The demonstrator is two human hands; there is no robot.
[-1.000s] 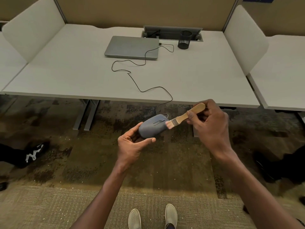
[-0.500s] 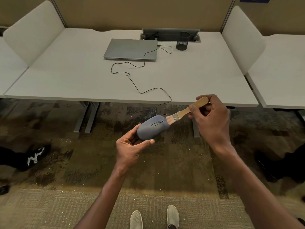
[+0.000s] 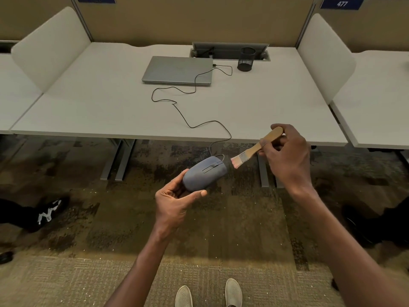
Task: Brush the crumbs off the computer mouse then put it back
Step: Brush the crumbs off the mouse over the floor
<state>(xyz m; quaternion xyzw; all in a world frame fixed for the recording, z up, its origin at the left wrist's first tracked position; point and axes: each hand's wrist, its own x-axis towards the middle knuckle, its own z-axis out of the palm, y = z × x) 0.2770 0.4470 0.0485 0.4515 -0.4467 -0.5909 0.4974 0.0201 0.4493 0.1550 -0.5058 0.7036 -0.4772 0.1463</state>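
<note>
The mouse (image 3: 204, 174) is up off the bench (image 3: 99, 111), held out over the carpet in front of the near edge. It's a grey-blue wired one, rounded, with a dark slot and scroll wheel along its top. Its back end sits in the left grip (image 3: 174, 202), nose tilted up and away to the right. The black cable (image 3: 192, 125) loops off the nose, climbs over the bench edge and snakes across the top. The brush (image 3: 256, 148), with a pale wooden handle, metal band and light bristles, is pinched in the right grip (image 3: 285, 151), bristles just beside the mouse's nose.
</note>
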